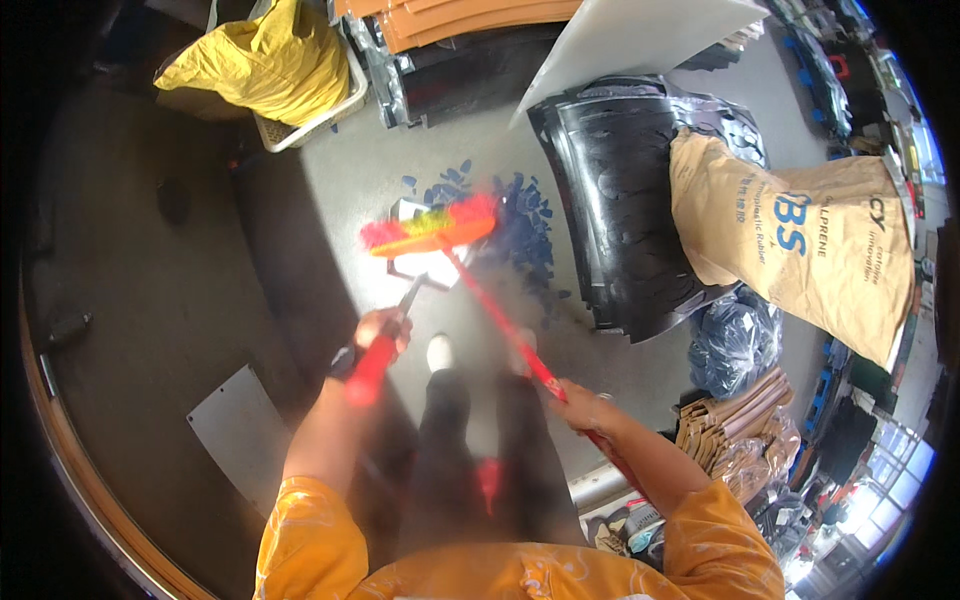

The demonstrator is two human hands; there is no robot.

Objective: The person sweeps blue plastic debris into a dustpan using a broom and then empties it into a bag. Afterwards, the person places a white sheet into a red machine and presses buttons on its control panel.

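My right hand (583, 408) is closed round the red pole of a broom (505, 325). The orange broom head (435, 237), with red and yellow bristles, is just above the floor or touching it; I cannot tell which. My left hand (383, 333) grips a red-handled tool (372, 372) with a grey metal shaft. Its far end runs under the broom head to a pale, dark-edged shape, where glare hides its form. Dark blue scraps (522, 225) lie scattered on the grey floor beside and beyond the broom head.
A black moulded sheet stack (625, 200) stands to the right, with a brown paper sack (790, 235) over it. At the far left, a white basket (357, 95) holds a yellow sack (265, 65). A flat grey panel (240, 430) lies left. My shoes (440, 352) stand below the broom.
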